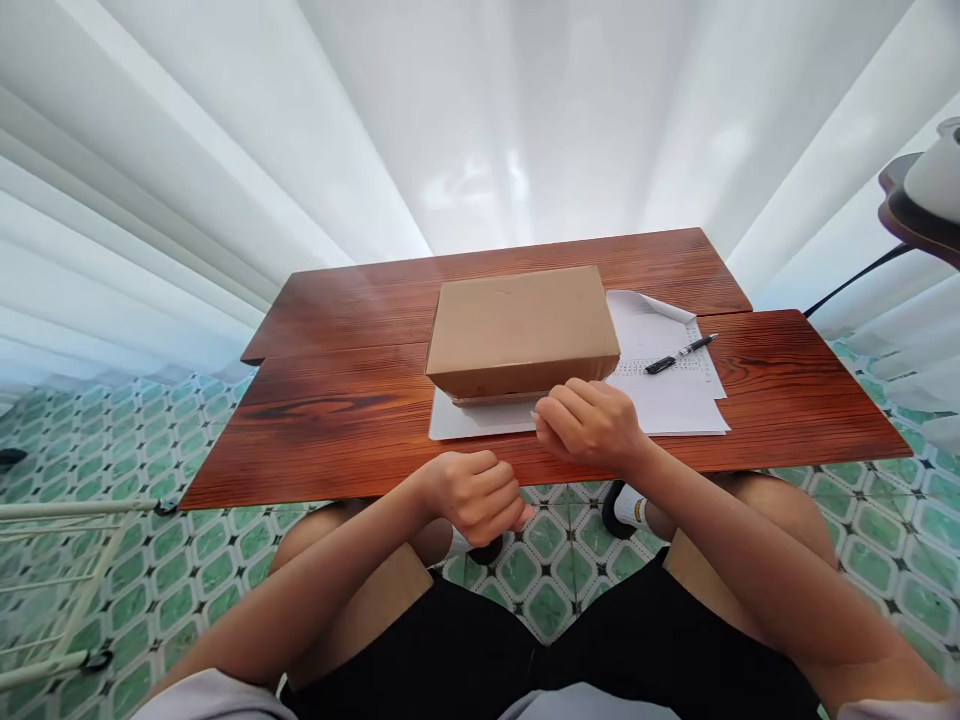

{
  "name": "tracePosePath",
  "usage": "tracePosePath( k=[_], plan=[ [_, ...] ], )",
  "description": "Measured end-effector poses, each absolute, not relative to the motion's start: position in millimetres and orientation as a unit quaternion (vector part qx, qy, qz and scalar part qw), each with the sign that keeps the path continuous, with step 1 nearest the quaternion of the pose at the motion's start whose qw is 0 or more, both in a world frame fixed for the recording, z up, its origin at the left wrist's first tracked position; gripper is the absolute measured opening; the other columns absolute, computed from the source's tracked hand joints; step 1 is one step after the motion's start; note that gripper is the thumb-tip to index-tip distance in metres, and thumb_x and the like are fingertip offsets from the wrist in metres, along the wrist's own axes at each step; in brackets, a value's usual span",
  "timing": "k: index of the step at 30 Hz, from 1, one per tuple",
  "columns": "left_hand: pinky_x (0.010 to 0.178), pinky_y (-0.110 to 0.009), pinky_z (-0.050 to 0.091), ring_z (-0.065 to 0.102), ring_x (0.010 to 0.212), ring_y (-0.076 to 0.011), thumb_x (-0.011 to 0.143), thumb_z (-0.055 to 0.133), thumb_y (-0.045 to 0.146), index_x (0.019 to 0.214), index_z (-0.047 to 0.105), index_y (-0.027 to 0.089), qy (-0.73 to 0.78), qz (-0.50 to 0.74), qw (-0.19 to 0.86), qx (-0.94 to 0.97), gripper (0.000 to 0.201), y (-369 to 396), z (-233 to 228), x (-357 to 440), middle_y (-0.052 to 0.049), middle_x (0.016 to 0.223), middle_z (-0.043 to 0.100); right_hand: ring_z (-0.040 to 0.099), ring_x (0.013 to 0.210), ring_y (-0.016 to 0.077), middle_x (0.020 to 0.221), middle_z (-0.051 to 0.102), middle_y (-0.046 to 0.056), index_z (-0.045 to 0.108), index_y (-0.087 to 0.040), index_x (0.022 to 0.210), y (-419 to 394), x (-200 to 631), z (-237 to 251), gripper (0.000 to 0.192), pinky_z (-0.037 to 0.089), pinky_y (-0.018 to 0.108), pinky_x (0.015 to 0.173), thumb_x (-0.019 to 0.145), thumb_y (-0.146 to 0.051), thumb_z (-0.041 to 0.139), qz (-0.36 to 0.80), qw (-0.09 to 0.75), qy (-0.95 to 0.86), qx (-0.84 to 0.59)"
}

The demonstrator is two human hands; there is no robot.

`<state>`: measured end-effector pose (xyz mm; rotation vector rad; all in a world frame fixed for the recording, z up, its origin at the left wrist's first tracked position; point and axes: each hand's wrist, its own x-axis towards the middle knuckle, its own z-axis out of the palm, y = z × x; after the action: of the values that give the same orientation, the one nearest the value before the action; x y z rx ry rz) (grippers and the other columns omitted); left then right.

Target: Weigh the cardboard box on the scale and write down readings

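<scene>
Plain brown cardboard box [523,330] sits closed on white paper sheets [675,395], mid-table toward the near edge of the reddish wooden table [337,420]. Right hand [589,425] curled at the box's near side, apparently touching; left hand [474,495] clenched, empty, at table edge. Lift evenly; black pen [680,354] rests loose nearby.

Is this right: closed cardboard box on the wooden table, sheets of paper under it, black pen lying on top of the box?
Not quite. In the head view the pen lies on the paper right of the cardboard box, not on the box. The rest holds for the wooden table.
</scene>
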<state>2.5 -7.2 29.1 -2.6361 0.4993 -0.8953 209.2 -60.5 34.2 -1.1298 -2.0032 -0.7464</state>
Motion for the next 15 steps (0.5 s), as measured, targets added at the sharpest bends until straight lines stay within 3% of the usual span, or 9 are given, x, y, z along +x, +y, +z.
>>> tracePosePath(
  k=[5, 12, 15],
  plan=[
    [0.043, -0.03, 0.027, 0.039, 0.046, -0.0121, 0.09, 0.054, 0.019, 0.054, 0.047, 0.02, 0.122, -0.346, 0.205, -0.907, 0.036, 3.8, 55.2, 6.1, 0.001, 0.054, 0.047, 0.054, 0.077, 0.0184, 0.081, 0.061, 0.002, 0.054, -0.02, 0.095, -57.3, 221.4, 41.1, 0.004, 0.037, 0.032, 0.067, 0.094, -0.017, 0.052, -0.279, 0.401, -0.711, -0.506],
    [0.059, -0.031, 0.046, 0.055, 0.056, -0.0157, 0.083, 0.053, 0.013, 0.074, 0.056, 0.022, -0.079, -0.509, 0.186, -0.837, 0.014, 29.5, 79.9, 6.4, 0.001, 0.06, 0.06, 0.056, 0.115, 0.0296, 0.12, 0.059, 0.012, 0.051, -0.022, 0.121, -44.6, 234.8, 43.1, 0.028, 0.044, 0.046, 0.095, 0.093, -0.025, 0.05, -0.158, 0.49, -0.588, -0.624],
    [0.078, -0.04, 0.05, 0.062, 0.076, -0.0225, 0.089, 0.05, 0.016, 0.089, 0.066, 0.023, -0.212, -0.56, 0.144, -0.788, 0.017, 37.1, 73.7, 5.9, -0.004, 0.076, 0.068, 0.048, 0.13, 0.0306, 0.134, 0.054, 0.014, 0.047, -0.021, 0.132, -40.2, 240.1, 41.8, 0.039, 0.039, 0.051, 0.108, 0.094, -0.028, 0.048, -0.054, 0.537, -0.548, -0.64]
  ],
)
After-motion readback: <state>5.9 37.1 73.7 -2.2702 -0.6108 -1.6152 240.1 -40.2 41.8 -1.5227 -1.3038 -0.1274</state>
